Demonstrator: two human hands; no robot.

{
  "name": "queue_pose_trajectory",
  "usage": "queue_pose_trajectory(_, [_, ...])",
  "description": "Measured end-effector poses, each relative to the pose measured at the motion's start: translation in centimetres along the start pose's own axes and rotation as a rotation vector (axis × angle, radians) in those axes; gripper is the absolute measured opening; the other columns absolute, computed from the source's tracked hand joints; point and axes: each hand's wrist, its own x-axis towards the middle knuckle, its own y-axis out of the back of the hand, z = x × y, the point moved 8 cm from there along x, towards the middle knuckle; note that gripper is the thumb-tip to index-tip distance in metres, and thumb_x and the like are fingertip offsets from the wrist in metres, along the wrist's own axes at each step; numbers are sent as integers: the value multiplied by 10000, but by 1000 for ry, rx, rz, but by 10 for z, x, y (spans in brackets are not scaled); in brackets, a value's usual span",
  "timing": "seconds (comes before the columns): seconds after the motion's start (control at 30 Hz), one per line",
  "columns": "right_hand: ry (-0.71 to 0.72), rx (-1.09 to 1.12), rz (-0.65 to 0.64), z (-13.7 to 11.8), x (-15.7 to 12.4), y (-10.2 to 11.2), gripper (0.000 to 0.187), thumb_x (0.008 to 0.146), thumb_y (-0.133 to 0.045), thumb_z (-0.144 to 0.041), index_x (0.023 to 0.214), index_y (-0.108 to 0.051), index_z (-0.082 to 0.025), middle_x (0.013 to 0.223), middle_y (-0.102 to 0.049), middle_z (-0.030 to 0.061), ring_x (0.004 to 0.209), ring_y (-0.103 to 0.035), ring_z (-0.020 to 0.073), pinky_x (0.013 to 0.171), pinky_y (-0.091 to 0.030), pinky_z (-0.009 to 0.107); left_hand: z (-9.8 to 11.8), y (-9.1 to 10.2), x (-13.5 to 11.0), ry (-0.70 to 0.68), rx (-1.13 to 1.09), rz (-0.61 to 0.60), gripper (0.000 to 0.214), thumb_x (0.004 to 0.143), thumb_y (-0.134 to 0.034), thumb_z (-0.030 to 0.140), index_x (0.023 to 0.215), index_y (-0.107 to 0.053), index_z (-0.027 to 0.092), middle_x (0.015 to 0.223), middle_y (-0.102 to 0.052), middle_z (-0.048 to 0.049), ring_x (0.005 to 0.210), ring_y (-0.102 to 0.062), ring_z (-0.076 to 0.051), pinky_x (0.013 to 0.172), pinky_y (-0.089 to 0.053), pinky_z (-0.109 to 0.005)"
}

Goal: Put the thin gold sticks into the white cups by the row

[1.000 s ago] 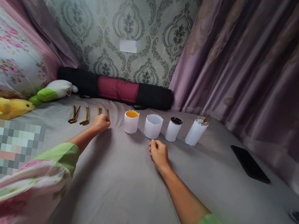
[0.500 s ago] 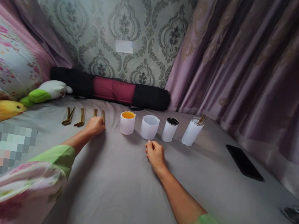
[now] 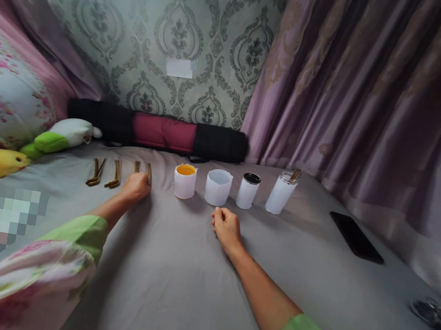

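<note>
My left hand is closed low over the near ends of slim brown sticks, whose far ends stick out past the knuckles. The fingertips are hidden beneath the hand. To its left lie two more groups of brown sticks, bent at the near end. My right hand rests on the sheet with its fingers curled in, and nothing shows in them. Just beyond it stands a white-wrapped container. Left of that is a similar container with orange contents.
A white-wrapped can with a dark inside and a white-wrapped jar of thin sticks stand on the right. Farther right lies a black phone. Plush toys sit at left, and a long black-and-red roll runs along the wall.
The whole view has shifted slightly, so things appear a little farther left. Both hands keep nearly the same place and pose beside the sticks and containers.
</note>
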Motion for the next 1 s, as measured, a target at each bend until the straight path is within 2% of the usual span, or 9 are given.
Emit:
queue_pose_trajectory(0.23, [0,1,-16,0,-1,-1,395,822,-360,-452,693,-588,-155,532,-546,7,464,-484,102,442,-333,199,4,7,-5,22,-20,31,241,685,-482,149,872,-631,120,958,-630,-162,921,-579,-267,742,-443,-292])
queue_pose_trajectory(0.37, [-5,23,-21,-1,0,0,408,811,-371,-480,692,-586,-155,536,-550,10,453,-484,105,440,-340,206,3,9,-8,52,-36,28,226,696,-465,133,835,-643,138,930,-642,-136,914,-584,-233,753,-437,-262])
queue_pose_trajectory(1.0, [-51,74,-60,-3,-1,-2,411,792,-399,-504,705,-577,-143,534,-522,6,405,-448,92,379,-307,196,-10,1,1,143,-196,17,221,659,-526,124,824,-670,100,918,-643,-204,940,-591,-279,784,-434,-304])
